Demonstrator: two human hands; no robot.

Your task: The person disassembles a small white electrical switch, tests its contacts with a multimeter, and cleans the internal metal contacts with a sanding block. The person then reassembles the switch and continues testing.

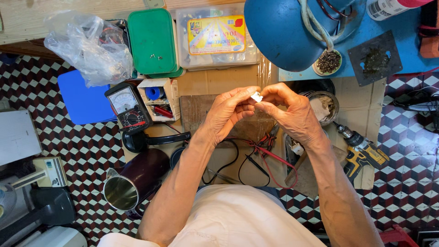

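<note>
The floor [68, 146] has small tiles in red, black and white, and a sheet of brown cardboard [215, 82] lies on it as a work surface. Nearest to the camera, at the left, a dark jug with a shiny metal inside [130, 185] lies on its side. Just above the person's lap, red and black test leads [260, 158] curl over the cardboard. At the right a yellow and black cordless drill [363, 153] lies with its chuck pointing to the upper left.

Above the leads, both hands meet in the middle of the view. The left hand [226, 114] and the right hand [292, 114] together hold a small white part [257, 96] between the tips of thumbs and fingers. The fingers of each hand are pinched closed on it, and the part is in the air over the cardboard, near a round metal bowl [334, 107] at the right.

To the left of the hands, an analog multimeter [128, 107] lies beside a small open white box [157, 98] with a blue roll and red pieces inside. Farther away there are a green lid [152, 41], a clear plastic case with a yellow label [215, 39], a crumpled clear plastic bag [89, 48] and a blue lamp shade [288, 32] over a blue table [411, 50].
</note>
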